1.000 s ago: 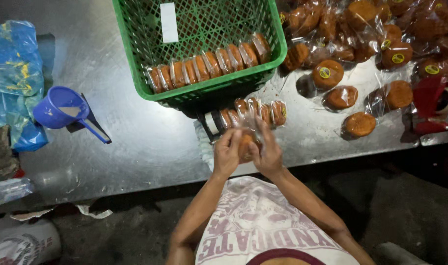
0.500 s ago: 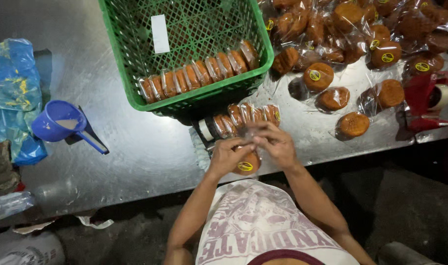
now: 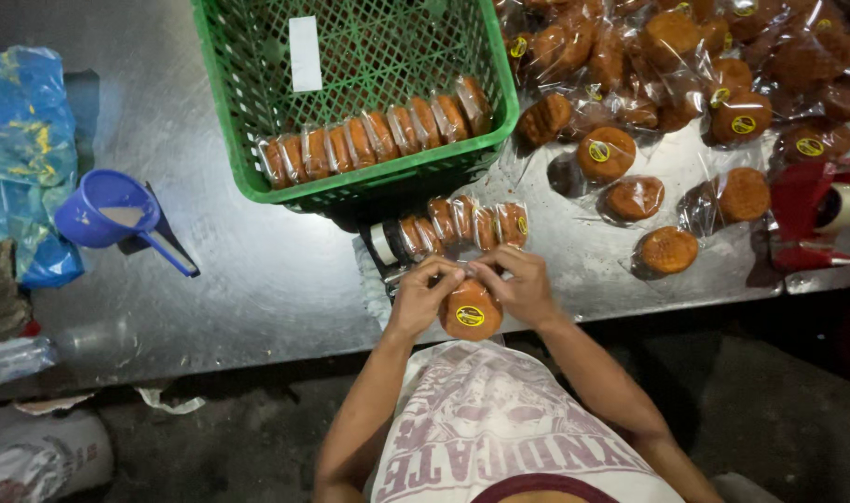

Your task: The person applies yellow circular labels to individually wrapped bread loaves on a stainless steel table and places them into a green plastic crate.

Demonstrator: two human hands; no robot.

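Both my hands hold one round brown bun (image 3: 470,312) in a clear wrapper with a yellow sticker, at the table's near edge. My left hand (image 3: 422,298) grips its left side and my right hand (image 3: 521,282) pinches the wrapper at the top right. Just beyond my hands a short row of wrapped buns (image 3: 467,224) stands on edge on the metal table (image 3: 257,279). Behind that row is a green plastic crate (image 3: 500,121) with a row of wrapped buns (image 3: 374,140) along its near wall.
Several loose wrapped buns (image 3: 667,112) cover the table's right part. A red tape dispenser (image 3: 807,219) sits at the right edge. A blue scoop (image 3: 108,210) and a blue plastic bag (image 3: 20,149) lie at the left. A white sack (image 3: 34,456) is on the floor.
My hands have drawn the wrapped bun nearer to me, and its yellow sticker now faces up. The view has shifted slightly left.
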